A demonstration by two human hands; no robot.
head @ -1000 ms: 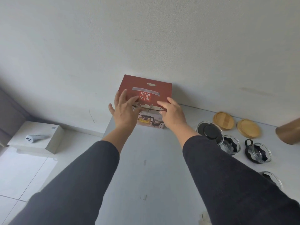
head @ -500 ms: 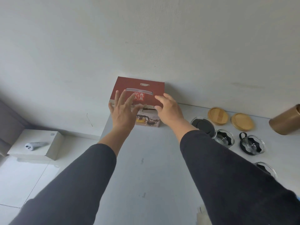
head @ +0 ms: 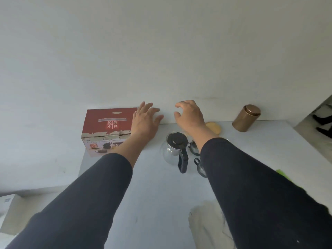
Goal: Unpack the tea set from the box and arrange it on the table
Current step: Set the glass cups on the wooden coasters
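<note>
Now, from the head camera, we see our left hand and right hand both raised above the tabletop, just above the middle of the frame, against the white wall. The red tea set box stands closed at the tabletop's far left corner, left of centre in the frame. Our left hand overlaps the box's right edge in the picture; whether it touches the cardboard we cannot tell. Its fingers are spread and nearly straight, so this grip is wide open and holds nothing. Our right hand sits well to the right of the box, apart from it, fingers loosely curled with the thumb standing off; this grip too is slack and empty.

Below and between the hands, a glass teapot with a black lid and black handle stands on the tabletop, close under the right wrist. Just right of it, partly hidden by our right sleeve, we make out glass cups with dark handles. A round wooden lid lies behind the right forearm, near the wall. Further right, toward the upper right of the frame, a bronze canister stands near the wall. At the lower middle, a pale crumpled sheet lies on the tabletop beside the right sleeve.
</note>
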